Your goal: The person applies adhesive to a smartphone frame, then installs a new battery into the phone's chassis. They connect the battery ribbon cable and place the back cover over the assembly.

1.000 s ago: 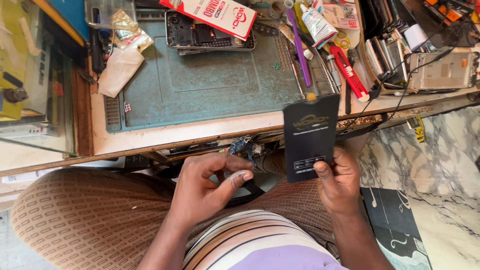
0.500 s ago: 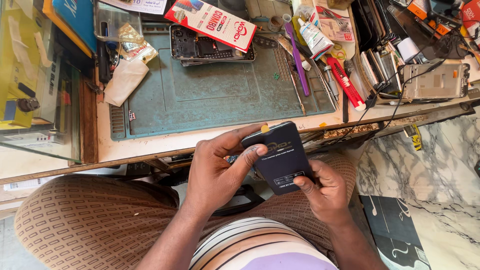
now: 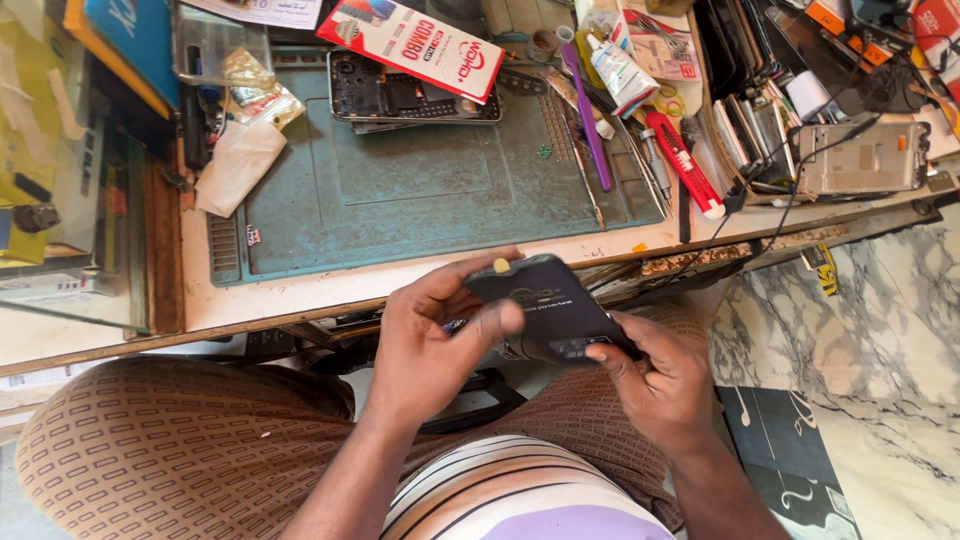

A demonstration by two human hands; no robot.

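Both hands hold a small black packet [image 3: 545, 305] over the person's lap, just below the front edge of the bench [image 3: 300, 300]. The left hand [image 3: 435, 345] grips the packet's near-left side, thumb laid flat across its top face and fingers curled over the far edge, where a small yellow tab [image 3: 501, 265] shows. The right hand [image 3: 660, 375] pinches the packet's lower right corner between thumb and fingertips, the rest of that hand tucked beneath it. The packet lies tilted, its printed face up toward the camera, touching nothing but the two hands. The work in hand looks like opening or peeling this packet: the grip reads as one hand steadying while the other works at a corner. The next move would call for a firm hold by the left hand and a small, careful pull at the corner or at the tab, so that whatever thin part lies inside is not bent. Whether the packet is already open cannot be told. On the bench beyond the packet lies a green mat [image 3: 420, 185], and at the mat's far edge a dismantled phone [image 3: 400, 98] partly under a red and white box [image 3: 420, 45]. Right of the mat lie a purple tool [image 3: 585, 115] and a red cutter [image 3: 680, 160].
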